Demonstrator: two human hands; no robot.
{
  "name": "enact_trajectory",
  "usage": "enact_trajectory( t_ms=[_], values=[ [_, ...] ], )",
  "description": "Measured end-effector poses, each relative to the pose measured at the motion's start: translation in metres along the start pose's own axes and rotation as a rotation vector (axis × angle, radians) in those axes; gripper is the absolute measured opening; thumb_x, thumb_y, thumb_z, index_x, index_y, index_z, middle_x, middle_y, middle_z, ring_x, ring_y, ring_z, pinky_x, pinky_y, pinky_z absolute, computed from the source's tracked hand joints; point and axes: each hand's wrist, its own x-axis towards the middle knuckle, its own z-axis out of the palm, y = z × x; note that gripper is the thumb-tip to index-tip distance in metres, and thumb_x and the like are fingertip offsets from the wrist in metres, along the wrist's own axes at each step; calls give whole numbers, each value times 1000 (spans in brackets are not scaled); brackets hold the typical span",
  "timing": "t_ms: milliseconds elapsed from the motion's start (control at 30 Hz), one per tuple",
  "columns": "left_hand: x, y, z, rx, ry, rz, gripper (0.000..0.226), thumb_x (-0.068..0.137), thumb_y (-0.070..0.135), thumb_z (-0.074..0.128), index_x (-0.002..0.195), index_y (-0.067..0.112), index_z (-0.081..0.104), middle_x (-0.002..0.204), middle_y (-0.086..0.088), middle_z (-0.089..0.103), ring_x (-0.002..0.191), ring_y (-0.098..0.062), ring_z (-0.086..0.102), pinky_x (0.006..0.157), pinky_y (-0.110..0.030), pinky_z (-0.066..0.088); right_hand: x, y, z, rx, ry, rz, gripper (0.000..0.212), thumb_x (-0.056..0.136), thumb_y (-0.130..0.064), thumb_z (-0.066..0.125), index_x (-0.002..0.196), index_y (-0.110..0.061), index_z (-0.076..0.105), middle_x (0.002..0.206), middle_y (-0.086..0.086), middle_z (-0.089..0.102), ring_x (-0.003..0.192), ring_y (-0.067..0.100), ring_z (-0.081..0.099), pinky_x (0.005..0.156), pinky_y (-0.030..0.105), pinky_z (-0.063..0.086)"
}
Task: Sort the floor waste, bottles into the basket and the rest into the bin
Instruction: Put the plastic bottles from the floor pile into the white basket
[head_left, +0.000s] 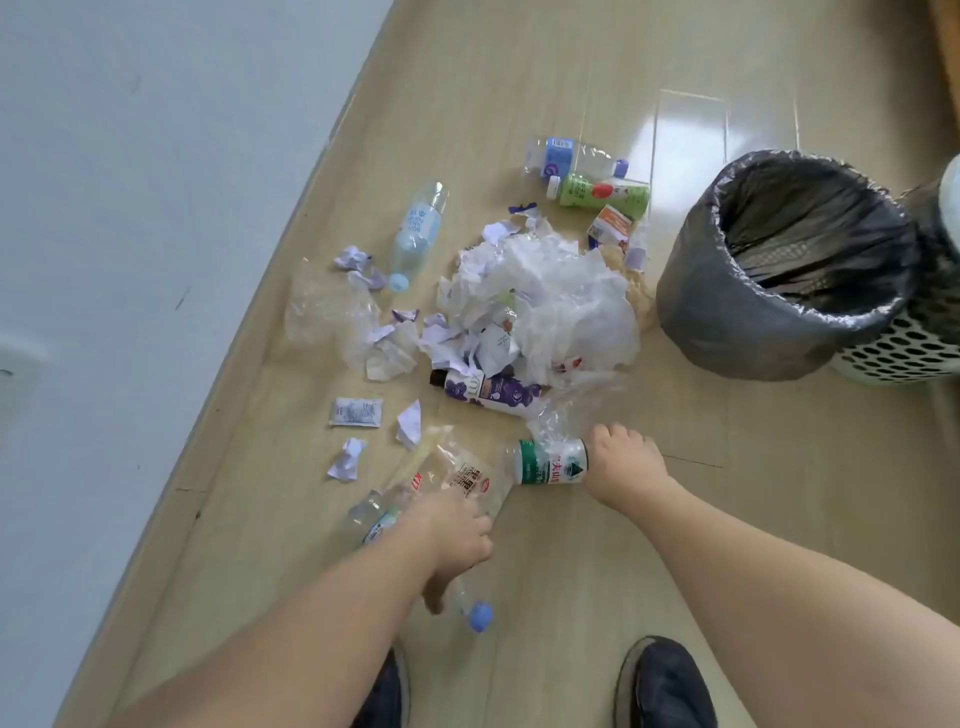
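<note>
My left hand (457, 535) grips a clear bottle with a blue cap (479, 617), cap end pointing toward me. My right hand (623, 462) holds the base of a green-labelled bottle (550, 462) lying on the floor. A clear red-labelled bottle (457, 475) lies between the two hands. Further off lie a purple bottle (493, 392), a clear blue-labelled bottle (418, 228), a crushed blue-labelled bottle (566, 156) and a green bottle (602, 192). A heap of crumpled paper and plastic film (540, 301) fills the middle. The black-bagged bin (727, 312) stands right, the white perforated basket (904, 353) behind it.
A pale wall (130, 260) runs along the left of the wooden floor. Paper scraps (345, 460), a small sachet (356, 412), clear plastic wrap (327, 306) and a small carton (610, 226) lie scattered. My dark shoes (665, 686) are at the bottom edge.
</note>
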Motion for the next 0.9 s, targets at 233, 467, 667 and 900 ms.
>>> enact_trajectory(
  t_ms=[233,467,667,900],
  values=[
    [48,7,44,237,83,247,71,78,59,68,131,17,47,127,-1,50,117,-22,46,100,-35,32,41,2,39,-43,-6,21,49,80,-17,52,127,-10,42,125,11,51,116,31,49,101,39,35],
    [63,-1,44,135,62,161,63,77,47,73,126,14,50,126,-2,56,118,-24,47,99,-35,32,42,5,48,50,-8,-26,47,76,-25,58,119,-15,44,114,6,53,99,28,56,78,34,44],
    [27,-23,-7,-97,107,-50,60,75,40,72,124,17,46,122,-3,52,114,-25,46,94,-36,36,3,3,12,126,-151,68,58,76,-39,65,121,-13,41,111,6,45,101,28,58,79,36,51],
    [-67,-58,-93,-339,323,-366,47,78,26,67,120,22,46,115,3,50,110,-20,49,78,-33,45,-78,16,-65,176,-147,173,85,65,-53,79,128,-12,39,120,8,54,105,27,59,82,35,50]
  ],
)
